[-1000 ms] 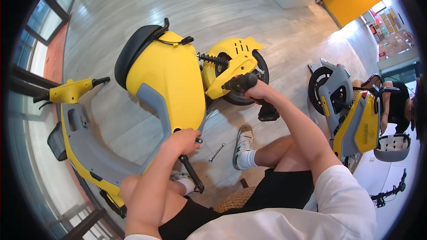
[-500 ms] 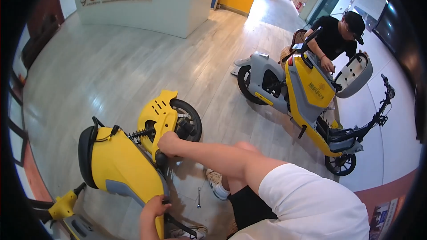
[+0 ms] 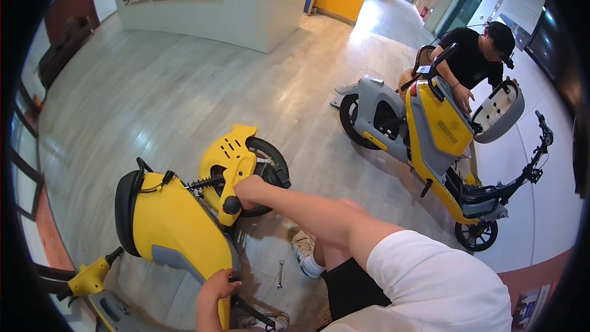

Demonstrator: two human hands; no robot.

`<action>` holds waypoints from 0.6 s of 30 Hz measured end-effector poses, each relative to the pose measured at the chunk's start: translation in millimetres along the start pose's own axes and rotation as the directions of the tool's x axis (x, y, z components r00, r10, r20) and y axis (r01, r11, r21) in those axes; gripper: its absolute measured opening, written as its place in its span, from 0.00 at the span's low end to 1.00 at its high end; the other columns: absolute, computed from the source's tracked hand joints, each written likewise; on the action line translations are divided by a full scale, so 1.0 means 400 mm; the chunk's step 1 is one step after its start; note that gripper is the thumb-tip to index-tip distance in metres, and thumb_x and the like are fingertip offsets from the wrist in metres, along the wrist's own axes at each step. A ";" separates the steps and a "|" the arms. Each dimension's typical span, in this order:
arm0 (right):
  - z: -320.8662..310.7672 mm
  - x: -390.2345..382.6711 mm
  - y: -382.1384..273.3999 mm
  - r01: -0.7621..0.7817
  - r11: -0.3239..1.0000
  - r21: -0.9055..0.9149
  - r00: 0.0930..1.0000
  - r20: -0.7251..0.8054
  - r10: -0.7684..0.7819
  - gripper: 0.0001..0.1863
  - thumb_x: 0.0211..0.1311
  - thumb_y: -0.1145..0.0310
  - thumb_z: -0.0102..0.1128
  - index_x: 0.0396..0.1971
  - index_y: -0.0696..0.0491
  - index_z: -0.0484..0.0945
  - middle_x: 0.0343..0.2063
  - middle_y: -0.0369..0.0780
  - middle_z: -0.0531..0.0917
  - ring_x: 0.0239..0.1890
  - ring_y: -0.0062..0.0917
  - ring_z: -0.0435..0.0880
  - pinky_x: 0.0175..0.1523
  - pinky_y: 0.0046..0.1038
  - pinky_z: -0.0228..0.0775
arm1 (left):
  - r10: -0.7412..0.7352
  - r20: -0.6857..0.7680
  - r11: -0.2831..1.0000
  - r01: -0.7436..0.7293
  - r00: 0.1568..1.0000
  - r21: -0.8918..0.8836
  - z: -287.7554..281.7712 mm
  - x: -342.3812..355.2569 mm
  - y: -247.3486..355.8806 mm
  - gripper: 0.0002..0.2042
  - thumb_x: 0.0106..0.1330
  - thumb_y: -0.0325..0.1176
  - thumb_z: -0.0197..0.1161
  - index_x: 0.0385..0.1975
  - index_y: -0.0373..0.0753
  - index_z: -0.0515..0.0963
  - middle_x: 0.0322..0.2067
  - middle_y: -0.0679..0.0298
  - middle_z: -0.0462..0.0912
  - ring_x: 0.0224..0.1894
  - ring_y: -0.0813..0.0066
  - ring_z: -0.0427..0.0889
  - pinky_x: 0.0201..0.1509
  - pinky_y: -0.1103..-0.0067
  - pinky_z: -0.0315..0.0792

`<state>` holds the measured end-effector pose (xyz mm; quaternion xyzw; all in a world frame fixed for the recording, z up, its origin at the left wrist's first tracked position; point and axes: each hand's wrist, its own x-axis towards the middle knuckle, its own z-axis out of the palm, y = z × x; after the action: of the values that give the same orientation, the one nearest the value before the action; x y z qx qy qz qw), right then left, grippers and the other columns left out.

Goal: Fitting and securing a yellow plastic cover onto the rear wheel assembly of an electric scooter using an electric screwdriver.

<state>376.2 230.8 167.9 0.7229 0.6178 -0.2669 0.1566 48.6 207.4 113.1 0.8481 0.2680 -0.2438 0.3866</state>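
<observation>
A yellow electric scooter (image 3: 178, 227) with a black seat (image 3: 127, 214) lies tipped over in front of me, its rear wheel (image 3: 270, 166) towards the top of the view. My right hand (image 3: 247, 192) is closed beside that wheel, at the yellow rear arm. A black round-ended thing (image 3: 231, 205) sticks out from the fist; most of it is hidden. At the lower edge of the body, my left hand (image 3: 216, 287) curls round a short black footpeg (image 3: 234, 280). On the floor to the right of the scooter lies a small silver wrench (image 3: 280, 275).
Across the floor at right stands a second scooter (image 3: 439, 129), yellow and grey, with its seat lid raised. A person in black (image 3: 470, 55) works over its open compartment. A white counter (image 3: 209, 15) stands at the back. My shoe (image 3: 303, 249) rests near the wrench.
My right hand and the black round-ended thing have shifted slightly upward against the scooter. The left hand keeps its place. The whole view has slid a little.
</observation>
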 end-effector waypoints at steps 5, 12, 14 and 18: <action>0.003 0.003 0.031 0.225 0.923 -0.312 0.972 0.010 -0.233 0.16 0.49 0.65 0.70 0.40 0.51 0.88 0.41 0.41 0.89 0.47 0.35 0.88 0.48 0.36 0.79 | -0.004 0.011 1.000 0.004 1.000 -0.006 0.000 -0.018 -0.005 0.26 0.62 0.46 0.68 0.56 0.35 0.78 0.52 0.45 0.81 0.56 0.48 0.79 0.62 0.64 0.73; -0.002 0.023 0.098 0.105 0.993 0.053 0.992 0.062 -0.109 0.20 0.38 0.59 0.77 0.33 0.52 0.88 0.30 0.42 0.89 0.31 0.34 0.89 0.37 0.35 0.81 | 0.043 -0.007 0.999 -0.043 0.999 -0.009 -0.006 0.006 0.010 0.23 0.65 0.45 0.66 0.54 0.37 0.78 0.48 0.45 0.83 0.53 0.45 0.80 0.58 0.60 0.74; 0.017 0.033 0.120 0.063 0.989 0.135 0.997 0.029 -0.067 0.21 0.39 0.60 0.78 0.35 0.53 0.88 0.29 0.44 0.88 0.28 0.34 0.88 0.34 0.33 0.81 | 0.040 -0.011 0.999 -0.040 0.999 -0.018 0.001 0.015 0.009 0.24 0.65 0.45 0.66 0.56 0.38 0.77 0.49 0.46 0.82 0.54 0.46 0.79 0.59 0.61 0.73; -0.010 0.029 0.058 -0.044 0.957 0.287 0.996 0.088 0.019 0.20 0.40 0.66 0.75 0.35 0.61 0.85 0.28 0.48 0.88 0.28 0.34 0.89 0.33 0.33 0.81 | -0.054 0.021 0.998 0.055 0.998 -0.014 -0.019 -0.026 0.008 0.25 0.65 0.44 0.67 0.59 0.39 0.75 0.53 0.48 0.80 0.58 0.48 0.77 0.61 0.63 0.72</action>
<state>400.8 237.9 161.9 0.7358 0.5535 -0.3819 0.0796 44.5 208.9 125.9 0.8351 0.2889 -0.2609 0.3886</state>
